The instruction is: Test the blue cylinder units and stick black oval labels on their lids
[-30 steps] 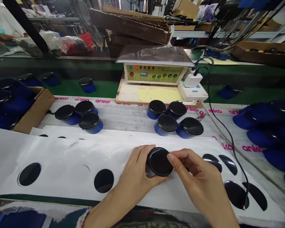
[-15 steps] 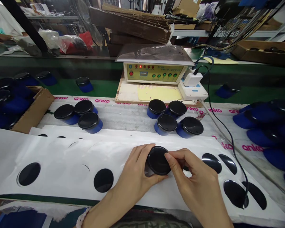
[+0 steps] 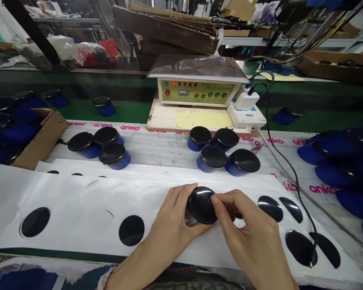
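My left hand [image 3: 177, 213] wraps its fingers and thumb around the side of a round unit with a glossy black top [image 3: 202, 205], held over the white sheet. My right hand [image 3: 245, 225] pinches at that top's right edge, thumb on the surface and index finger at the rim. Whether a separate film lies between those fingertips, I cannot tell. Beneath both hands spreads the white backing sheet [image 3: 87, 213]. It carries a round black sticker [image 3: 132, 230] left of my left wrist, and several more black stickers [image 3: 301, 247] right of my right hand.
Behind the sheet stand blue units with black tops in two groups, left [image 3: 114, 155] and centre [image 3: 211, 158]. More units pile up at right [image 3: 347, 147] and by a cardboard box [image 3: 42, 139]. A control box [image 3: 196, 92] stands at the back; a black cable [image 3: 286, 157] crosses the right side.
The black top in my hands has tilted slightly and now catches a bright reflection. Both hands keep nearly the same place and grip.
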{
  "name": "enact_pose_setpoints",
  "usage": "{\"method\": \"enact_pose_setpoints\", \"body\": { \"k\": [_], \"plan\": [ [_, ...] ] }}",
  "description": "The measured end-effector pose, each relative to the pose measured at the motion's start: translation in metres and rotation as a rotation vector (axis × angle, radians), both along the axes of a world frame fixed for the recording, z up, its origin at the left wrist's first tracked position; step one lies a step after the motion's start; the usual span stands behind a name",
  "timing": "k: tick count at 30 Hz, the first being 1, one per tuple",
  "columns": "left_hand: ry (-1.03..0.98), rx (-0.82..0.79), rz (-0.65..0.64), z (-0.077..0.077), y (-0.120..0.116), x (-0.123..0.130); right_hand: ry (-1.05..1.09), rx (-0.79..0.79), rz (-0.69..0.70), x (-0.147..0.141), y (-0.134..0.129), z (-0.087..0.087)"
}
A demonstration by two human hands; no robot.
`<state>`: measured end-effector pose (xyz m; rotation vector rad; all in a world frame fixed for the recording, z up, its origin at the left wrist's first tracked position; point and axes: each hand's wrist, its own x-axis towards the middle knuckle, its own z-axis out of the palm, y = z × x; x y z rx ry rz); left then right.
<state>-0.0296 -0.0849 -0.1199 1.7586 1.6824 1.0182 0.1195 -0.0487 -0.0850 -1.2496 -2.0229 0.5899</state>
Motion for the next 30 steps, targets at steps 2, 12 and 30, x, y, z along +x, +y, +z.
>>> {"method": "enact_pose_setpoints", "body": {
  "k": [2, 12, 30],
  "plan": [
    [-0.003, 0.009, -0.002, 0.0, 0.0, 0.0, -0.001, 0.011, 0.004, -0.001, -0.001, 0.0],
    [0.034, 0.049, 0.023, -0.001, 0.001, 0.002, 0.053, -0.418, 0.072, 0.008, 0.01, -0.003],
    [0.387, 0.07, -0.246, 0.021, -0.009, -0.002, 0.303, -0.579, 0.094, 0.027, 0.02, -0.009]
  ]
}}
